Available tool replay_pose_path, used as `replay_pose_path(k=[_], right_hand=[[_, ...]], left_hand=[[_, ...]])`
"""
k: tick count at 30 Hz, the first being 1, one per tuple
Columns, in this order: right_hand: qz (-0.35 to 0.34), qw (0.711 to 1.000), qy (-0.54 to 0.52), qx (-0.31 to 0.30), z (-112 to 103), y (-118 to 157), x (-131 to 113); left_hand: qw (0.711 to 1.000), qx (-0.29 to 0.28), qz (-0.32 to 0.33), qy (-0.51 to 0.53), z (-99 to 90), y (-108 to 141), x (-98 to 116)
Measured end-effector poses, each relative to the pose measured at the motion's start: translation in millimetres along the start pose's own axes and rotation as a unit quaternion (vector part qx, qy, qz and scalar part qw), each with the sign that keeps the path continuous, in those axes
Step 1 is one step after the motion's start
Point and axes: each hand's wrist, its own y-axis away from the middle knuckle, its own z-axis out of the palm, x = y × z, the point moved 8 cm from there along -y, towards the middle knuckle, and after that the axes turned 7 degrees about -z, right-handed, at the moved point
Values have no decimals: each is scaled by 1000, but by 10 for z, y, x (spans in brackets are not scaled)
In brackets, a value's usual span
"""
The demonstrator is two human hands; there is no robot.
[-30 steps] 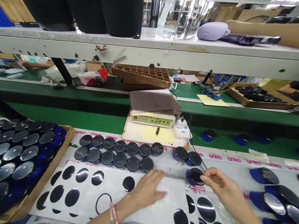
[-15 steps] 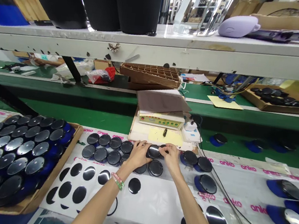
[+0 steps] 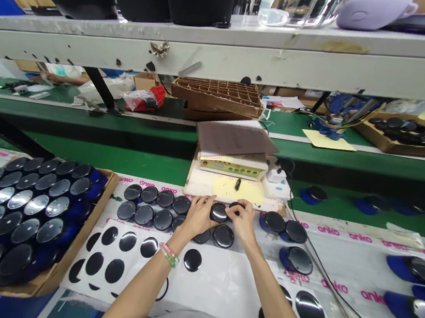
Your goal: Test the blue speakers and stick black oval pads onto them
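Glossy black round caps stand in two rows in front of me. My left hand (image 3: 200, 218) is curled round the left side of one black round cap (image 3: 220, 212), its thumb at the near edge. Closed at the right side of that cap is my right hand (image 3: 243, 221), fingertips bent over the top of a neighbouring cap (image 3: 236, 207), which they partly hide. Just nearer to me sits another cap (image 3: 223, 236), untouched. A white sheet of black round stickers (image 3: 114, 271) lies below my left forearm, with a single black sticker (image 3: 193, 260) between my arms.
A cardboard tray (image 3: 108, 192) of black-topped blue parts stands at the left. More blue parts (image 3: 415, 270) are at the right, by a black cable (image 3: 350, 305). Behind my hands is a control box (image 3: 232, 168), under a white shelf (image 3: 296, 60).
The view has shifted slightly, so the shelf sits higher in the picture. Both hands remain at the same cap, with only slight finger movement.
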Motion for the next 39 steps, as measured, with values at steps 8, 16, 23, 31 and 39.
replay_pose_path(k=[8, 16, 23, 31, 39], right_hand=[[-27, 1000, 13, 7, -62, 47, -156], [-37, 998, 39, 24, -96, 87, -278], [-55, 996, 61, 32, -103, 134, -363], [-68, 994, 66, 56, -313, 158, -378], [-147, 985, -26, -90, -1029, 1051, -25]], left_hand=[[1000, 3, -1, 3, 6, 4, -8], [1000, 11, 4, -5, 4, 13, 1], [999, -4, 17, -32, 10, 20, 25], [992, -40, 67, -100, 55, 113, 219], [987, -73, 83, -119, 114, 56, 342]])
